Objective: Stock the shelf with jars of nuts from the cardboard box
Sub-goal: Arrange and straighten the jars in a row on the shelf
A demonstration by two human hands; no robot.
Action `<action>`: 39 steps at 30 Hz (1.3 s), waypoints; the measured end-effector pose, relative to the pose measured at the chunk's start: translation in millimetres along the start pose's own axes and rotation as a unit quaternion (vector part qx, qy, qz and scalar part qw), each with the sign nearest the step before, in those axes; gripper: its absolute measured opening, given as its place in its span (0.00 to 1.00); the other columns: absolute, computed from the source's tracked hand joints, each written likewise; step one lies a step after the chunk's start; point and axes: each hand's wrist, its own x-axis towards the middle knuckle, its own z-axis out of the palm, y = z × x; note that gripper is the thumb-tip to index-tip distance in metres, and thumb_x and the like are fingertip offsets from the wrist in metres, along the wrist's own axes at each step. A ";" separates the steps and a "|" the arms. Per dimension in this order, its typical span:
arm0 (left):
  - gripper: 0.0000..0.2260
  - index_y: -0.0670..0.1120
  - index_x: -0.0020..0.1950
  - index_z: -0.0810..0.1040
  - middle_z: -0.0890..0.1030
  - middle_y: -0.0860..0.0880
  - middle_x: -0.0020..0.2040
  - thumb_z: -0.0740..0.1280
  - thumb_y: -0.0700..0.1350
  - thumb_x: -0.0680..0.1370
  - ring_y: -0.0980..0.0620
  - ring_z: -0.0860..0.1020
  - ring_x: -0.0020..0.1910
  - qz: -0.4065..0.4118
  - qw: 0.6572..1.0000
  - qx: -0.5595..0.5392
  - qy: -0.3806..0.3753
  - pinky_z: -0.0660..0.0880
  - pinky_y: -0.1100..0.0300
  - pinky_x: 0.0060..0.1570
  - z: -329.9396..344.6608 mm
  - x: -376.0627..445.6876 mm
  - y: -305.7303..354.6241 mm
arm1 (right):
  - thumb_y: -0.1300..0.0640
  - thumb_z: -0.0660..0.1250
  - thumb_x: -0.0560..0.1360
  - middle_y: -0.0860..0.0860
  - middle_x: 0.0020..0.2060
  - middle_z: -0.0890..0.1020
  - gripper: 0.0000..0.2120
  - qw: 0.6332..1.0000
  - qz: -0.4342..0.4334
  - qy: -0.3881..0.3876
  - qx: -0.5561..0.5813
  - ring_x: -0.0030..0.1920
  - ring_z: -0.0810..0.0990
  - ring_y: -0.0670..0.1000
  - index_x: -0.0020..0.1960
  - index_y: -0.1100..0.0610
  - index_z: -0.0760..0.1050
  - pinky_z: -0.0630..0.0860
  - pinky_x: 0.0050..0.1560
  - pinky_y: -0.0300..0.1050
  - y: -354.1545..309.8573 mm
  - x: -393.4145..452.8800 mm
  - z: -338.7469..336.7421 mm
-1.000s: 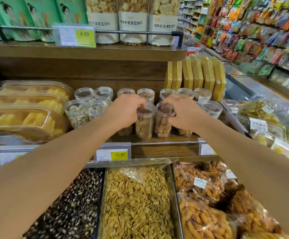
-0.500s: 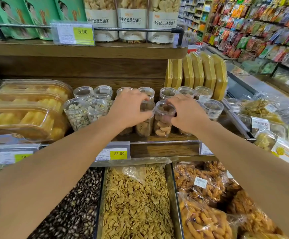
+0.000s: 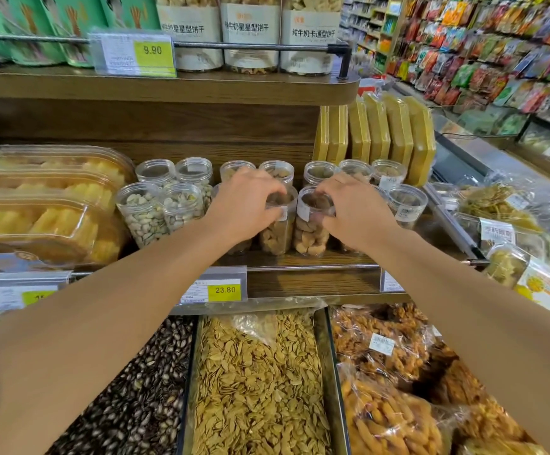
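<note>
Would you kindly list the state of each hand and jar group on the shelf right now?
left hand: grips the lid of a nut jar, which stands upright.
right hand: grips the neighbouring jar, upright, lid on.
pistachio jars: upright, lidded, untouched.
back-row jars: upright, lidded.

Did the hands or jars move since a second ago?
Hardly. The left hand and right hand still grip the tops of the two front jars, left jar and right jar, standing side by side on the shelf. Nothing was let go.
</note>
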 end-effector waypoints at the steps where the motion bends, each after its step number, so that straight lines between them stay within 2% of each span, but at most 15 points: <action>1: 0.15 0.53 0.60 0.80 0.79 0.52 0.59 0.70 0.50 0.74 0.48 0.72 0.62 0.003 1.000 -0.006 -0.004 0.70 0.46 0.61 0.7 0.7 -2.0 | 0.53 0.68 0.76 0.50 0.63 0.75 0.19 1.000 -0.007 -0.007 0.009 0.65 0.68 0.53 0.66 0.51 0.72 0.68 0.62 0.49 2.6 0.7 -2.1; 4: 0.17 0.53 0.60 0.80 0.80 0.53 0.57 0.71 0.51 0.71 0.49 0.73 0.60 0.013 1.000 -0.024 -0.011 0.71 0.46 0.60 2.0 1.2 -7.0 | 0.60 0.66 0.74 0.49 0.62 0.77 0.18 0.999 -0.022 -0.010 0.044 0.64 0.68 0.53 0.63 0.50 0.75 0.67 0.62 0.49 9.6 0.5 -7.4; 9: 0.18 0.52 0.62 0.79 0.79 0.53 0.61 0.71 0.47 0.73 0.50 0.73 0.62 0.013 1.000 -0.015 0.002 0.70 0.48 0.63 2.7 2.2 -5.1 | 0.51 0.67 0.76 0.50 0.63 0.76 0.19 0.999 -0.024 0.002 0.025 0.65 0.69 0.53 0.67 0.51 0.73 0.68 0.60 0.48 3.1 -0.1 -0.3; 17: 0.17 0.54 0.63 0.79 0.79 0.53 0.61 0.71 0.48 0.74 0.50 0.72 0.62 0.002 1.000 -0.006 0.004 0.71 0.47 0.61 3.9 2.7 -1.4 | 0.53 0.67 0.77 0.48 0.60 0.76 0.16 0.998 -0.040 0.005 0.037 0.61 0.71 0.51 0.65 0.50 0.74 0.66 0.53 0.43 9.1 2.3 3.8; 20: 0.17 0.53 0.61 0.80 0.80 0.54 0.57 0.70 0.52 0.72 0.50 0.74 0.59 0.014 1.000 -0.028 0.002 0.72 0.49 0.59 3.9 4.0 -4.3 | 0.51 0.67 0.76 0.47 0.56 0.78 0.16 0.997 -0.048 0.012 0.053 0.58 0.74 0.49 0.62 0.50 0.76 0.69 0.52 0.42 11.7 4.3 2.8; 23: 0.17 0.52 0.59 0.81 0.80 0.54 0.57 0.69 0.55 0.72 0.52 0.74 0.60 -0.010 0.997 -0.069 0.024 0.68 0.52 0.62 -0.4 12.1 -9.8 | 0.50 0.65 0.76 0.46 0.54 0.81 0.13 0.991 -0.013 0.070 0.111 0.56 0.77 0.46 0.59 0.50 0.79 0.71 0.52 0.41 15.9 17.4 -8.5; 25: 0.15 0.53 0.59 0.81 0.80 0.53 0.58 0.67 0.54 0.74 0.51 0.74 0.61 -0.042 0.996 -0.063 0.038 0.70 0.51 0.62 -2.8 22.7 -13.5 | 0.51 0.64 0.77 0.46 0.55 0.80 0.12 0.992 0.012 0.076 0.102 0.55 0.77 0.47 0.58 0.51 0.79 0.72 0.51 0.41 20.0 33.4 -15.3; 29: 0.13 0.54 0.58 0.81 0.79 0.51 0.59 0.68 0.50 0.75 0.50 0.76 0.59 -0.083 0.995 -0.043 0.023 0.74 0.52 0.59 -9.0 48.4 -17.6 | 0.56 0.63 0.79 0.49 0.59 0.80 0.12 0.999 0.014 0.026 0.039 0.57 0.77 0.50 0.61 0.51 0.77 0.75 0.54 0.45 23.6 65.8 -15.3; 32: 0.15 0.56 0.61 0.80 0.77 0.50 0.65 0.68 0.43 0.76 0.50 0.77 0.59 -0.085 0.996 -0.007 -0.032 0.73 0.55 0.58 -13.6 65.3 -21.0 | 0.67 0.63 0.75 0.52 0.66 0.76 0.23 0.998 0.006 -0.068 0.003 0.65 0.74 0.54 0.67 0.51 0.74 0.73 0.61 0.48 25.7 86.1 -13.0; 34: 0.17 0.56 0.63 0.79 0.75 0.51 0.68 0.68 0.41 0.76 0.50 0.75 0.62 -0.072 0.994 0.002 -0.078 0.72 0.55 0.60 -15.2 72.6 -22.5 | 0.70 0.63 0.74 0.53 0.68 0.74 0.26 0.991 -0.013 -0.130 -0.018 0.68 0.72 0.55 0.68 0.51 0.73 0.71 0.64 0.48 29.7 95.9 -13.4; 37: 0.17 0.56 0.64 0.79 0.76 0.53 0.68 0.69 0.42 0.76 0.51 0.74 0.63 -0.050 0.993 0.002 -0.111 0.69 0.58 0.59 -15.6 79.3 -26.6 | 0.67 0.64 0.75 0.52 0.67 0.74 0.24 0.988 -0.026 -0.154 -0.016 0.67 0.71 0.54 0.67 0.49 0.74 0.70 0.65 0.48 38.7 103.5 -12.4; 39: 0.15 0.56 0.63 0.79 0.77 0.53 0.66 0.69 0.44 0.77 0.51 0.75 0.62 -0.039 0.993 0.008 -0.111 0.69 0.59 0.57 -15.6 81.1 -28.9 | 0.60 0.67 0.77 0.51 0.62 0.77 0.19 0.989 -0.046 -0.139 -0.013 0.60 0.74 0.51 0.66 0.49 0.75 0.71 0.58 0.45 39.2 103.8 -10.6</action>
